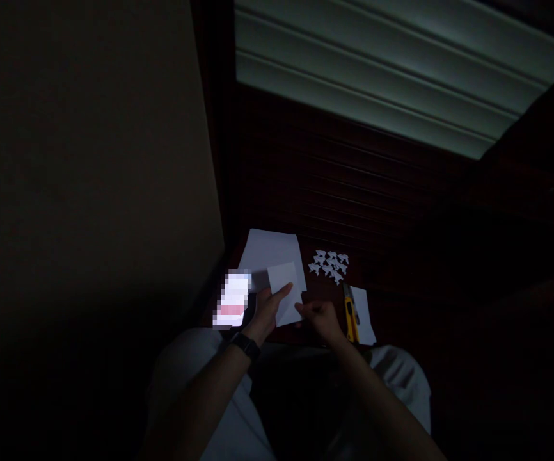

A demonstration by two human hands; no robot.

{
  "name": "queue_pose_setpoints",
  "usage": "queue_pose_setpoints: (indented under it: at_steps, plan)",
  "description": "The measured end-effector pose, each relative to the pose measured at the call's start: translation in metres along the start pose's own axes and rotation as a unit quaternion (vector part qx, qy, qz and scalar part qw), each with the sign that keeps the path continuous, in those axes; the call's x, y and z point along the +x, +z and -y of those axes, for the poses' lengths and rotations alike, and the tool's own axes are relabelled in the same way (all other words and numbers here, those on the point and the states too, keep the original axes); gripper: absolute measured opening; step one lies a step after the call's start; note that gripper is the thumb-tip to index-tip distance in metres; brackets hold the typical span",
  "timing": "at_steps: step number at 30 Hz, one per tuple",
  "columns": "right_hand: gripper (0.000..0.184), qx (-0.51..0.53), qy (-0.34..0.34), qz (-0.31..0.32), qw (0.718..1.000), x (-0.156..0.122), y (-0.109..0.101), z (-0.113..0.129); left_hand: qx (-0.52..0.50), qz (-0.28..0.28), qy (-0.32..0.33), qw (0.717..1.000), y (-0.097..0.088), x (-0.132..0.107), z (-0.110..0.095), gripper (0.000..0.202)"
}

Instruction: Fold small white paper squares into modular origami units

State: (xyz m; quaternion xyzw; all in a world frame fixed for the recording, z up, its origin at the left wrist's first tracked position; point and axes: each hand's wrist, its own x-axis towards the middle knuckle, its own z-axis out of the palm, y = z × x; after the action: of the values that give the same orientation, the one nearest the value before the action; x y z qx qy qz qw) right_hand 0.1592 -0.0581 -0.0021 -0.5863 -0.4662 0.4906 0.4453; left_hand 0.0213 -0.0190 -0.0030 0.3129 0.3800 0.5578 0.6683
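Note:
A white sheet of paper [284,288] is held up above the dark table, tilted a little. My left hand [268,310] grips it from the left, thumb on top and the other fingers hidden beneath. At its lower right edge, my right hand [321,316] pinches the paper between thumb and fingertips. Behind it lies larger white paper [270,246], flat on the table. To the right sit several small folded white paper pieces [329,264] in a cluster.
A yellow utility knife [350,317] lies at the right beside a white paper strip [364,315]. On the left glows a blurred-out screen [233,299]. A wall [89,128] rises at left, and a slatted panel [354,179] stands behind the table. The room is dim.

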Motion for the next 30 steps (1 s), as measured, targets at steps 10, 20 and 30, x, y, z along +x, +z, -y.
queue_pose_setpoints:
  at_steps: [10,20,30]
  plan:
    - [0.039,0.023,0.02,0.003,1.0,-0.014,-0.012,-0.011,0.0,-0.064,0.041,0.997,-0.013,0.018,-0.008,0.05]
    - [0.031,0.093,-0.019,-0.045,0.994,0.015,-0.024,0.014,0.162,0.125,-0.037,0.978,-0.006,0.0,0.01,0.041]
    - [0.026,0.148,0.015,-0.099,0.984,0.025,-0.024,0.0,0.217,0.177,0.006,0.96,-0.006,0.001,0.008,0.056]
